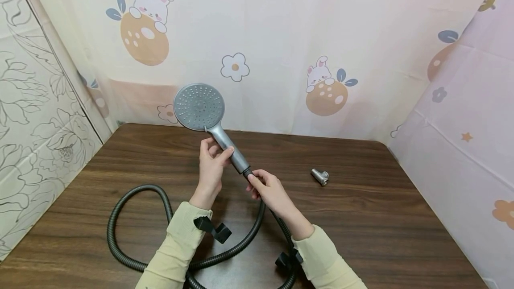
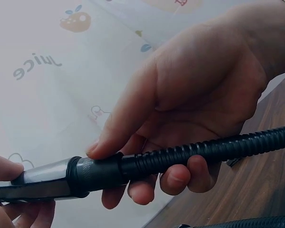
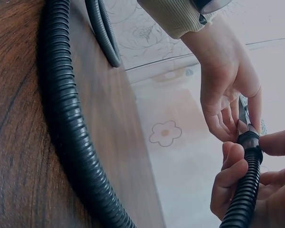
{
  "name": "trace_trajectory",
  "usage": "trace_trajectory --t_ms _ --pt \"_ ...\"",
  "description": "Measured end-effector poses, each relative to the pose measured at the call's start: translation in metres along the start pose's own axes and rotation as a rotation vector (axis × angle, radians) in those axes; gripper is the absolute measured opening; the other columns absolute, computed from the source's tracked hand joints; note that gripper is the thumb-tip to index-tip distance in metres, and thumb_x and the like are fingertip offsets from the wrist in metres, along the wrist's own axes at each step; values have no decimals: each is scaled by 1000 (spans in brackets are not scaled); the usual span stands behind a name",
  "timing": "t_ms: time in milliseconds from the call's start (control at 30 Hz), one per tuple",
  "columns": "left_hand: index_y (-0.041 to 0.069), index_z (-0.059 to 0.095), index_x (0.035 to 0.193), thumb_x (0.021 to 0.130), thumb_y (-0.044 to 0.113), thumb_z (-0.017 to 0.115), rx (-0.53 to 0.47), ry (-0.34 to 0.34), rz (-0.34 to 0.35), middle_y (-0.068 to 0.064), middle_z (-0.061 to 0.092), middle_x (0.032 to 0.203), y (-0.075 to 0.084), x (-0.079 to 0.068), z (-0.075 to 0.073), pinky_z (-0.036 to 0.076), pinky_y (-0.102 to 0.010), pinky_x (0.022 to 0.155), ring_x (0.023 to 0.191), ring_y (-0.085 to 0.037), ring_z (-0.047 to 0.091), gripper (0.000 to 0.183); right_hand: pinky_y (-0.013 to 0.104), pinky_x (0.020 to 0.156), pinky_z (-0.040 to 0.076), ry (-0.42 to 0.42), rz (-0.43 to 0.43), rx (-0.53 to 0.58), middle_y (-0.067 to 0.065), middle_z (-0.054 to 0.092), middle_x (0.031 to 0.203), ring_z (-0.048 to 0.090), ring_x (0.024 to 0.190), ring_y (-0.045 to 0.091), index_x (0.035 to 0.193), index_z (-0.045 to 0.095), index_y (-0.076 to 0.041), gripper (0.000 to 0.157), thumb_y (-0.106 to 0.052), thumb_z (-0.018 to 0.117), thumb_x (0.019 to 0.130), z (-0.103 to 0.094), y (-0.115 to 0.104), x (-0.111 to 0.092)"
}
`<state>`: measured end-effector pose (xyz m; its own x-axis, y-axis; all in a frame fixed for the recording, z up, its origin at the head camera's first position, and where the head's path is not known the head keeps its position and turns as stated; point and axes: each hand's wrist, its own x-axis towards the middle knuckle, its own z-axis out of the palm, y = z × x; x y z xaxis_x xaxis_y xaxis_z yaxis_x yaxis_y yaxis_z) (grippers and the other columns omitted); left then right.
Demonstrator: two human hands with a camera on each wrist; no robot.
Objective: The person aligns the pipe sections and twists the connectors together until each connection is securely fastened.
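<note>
A grey handheld shower head (image 1: 199, 107) is raised over the far part of the table, its nozzle face towards me. My left hand (image 1: 209, 169) grips its handle (image 1: 230, 146) between thumb and fingers. At the handle's lower end, my right hand (image 1: 274, 191) pinches the black connector nut (image 2: 100, 174) of a ribbed hose (image 1: 246, 241). In the left wrist view the nut sits right against the handle end, with the right thumb on top and fingers curled below the hose. The right wrist view shows both hands close together at this joint.
A small chrome fitting (image 1: 320, 176) with a side branch lies on the wooden table (image 1: 385, 217), right of the hands. The hose loops across the front and left of the table. Printed curtains (image 1: 273, 21) hang behind and at the sides. Black wrist mounts (image 1: 214, 230) sit on both sleeves.
</note>
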<state>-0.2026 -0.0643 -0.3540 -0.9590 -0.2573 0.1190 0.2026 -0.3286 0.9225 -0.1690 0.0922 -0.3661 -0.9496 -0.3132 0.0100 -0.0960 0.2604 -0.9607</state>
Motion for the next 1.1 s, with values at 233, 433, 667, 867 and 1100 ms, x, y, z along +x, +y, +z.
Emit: trace_trajectory --t_ms 233,433,667,867,1100 --pt "7 39 116 83 -3 60 -7 -5 -9 -9 57 101 0 0 -1 46 -22 62 75 -8 57 41 23 55 43 -10 26 -11 10 61 78 50 59 16 113 51 3 30 -15 56 90 -1 -13 -4" --pt "7 38 117 83 -4 59 -12 -11 -7 -11 57 102 1 0 0 48 -23 64 76 -9 58 41 23 55 43 2 16 -37 14 60 76 51 59 17 109 51 6 25 -10 55 90 1 -33 -13" --pt "7 38 117 84 -3 59 -13 -10 -16 -11 57 103 2 0 0 48 -23 64 77 -9 58 41 28 58 45 -11 12 -19 17 60 80 51 59 16 109 51 2 25 -16 54 92 -1 -7 0" --pt "7 38 118 84 -3 59 -10 -11 -17 -11 56 103 3 0 0 47 -23 65 77 -9 58 41 35 60 48 4 -14 -53 12 61 77 52 58 14 107 53 1 26 -21 52 93 0 -1 0" --pt "7 38 118 84 -3 58 -7 -17 -19 -12 56 104 2 -1 0 47 -24 65 77 -10 58 41 29 57 46 5 -12 -43 14 60 77 51 58 13 106 54 3 28 -22 49 94 0 1 0"
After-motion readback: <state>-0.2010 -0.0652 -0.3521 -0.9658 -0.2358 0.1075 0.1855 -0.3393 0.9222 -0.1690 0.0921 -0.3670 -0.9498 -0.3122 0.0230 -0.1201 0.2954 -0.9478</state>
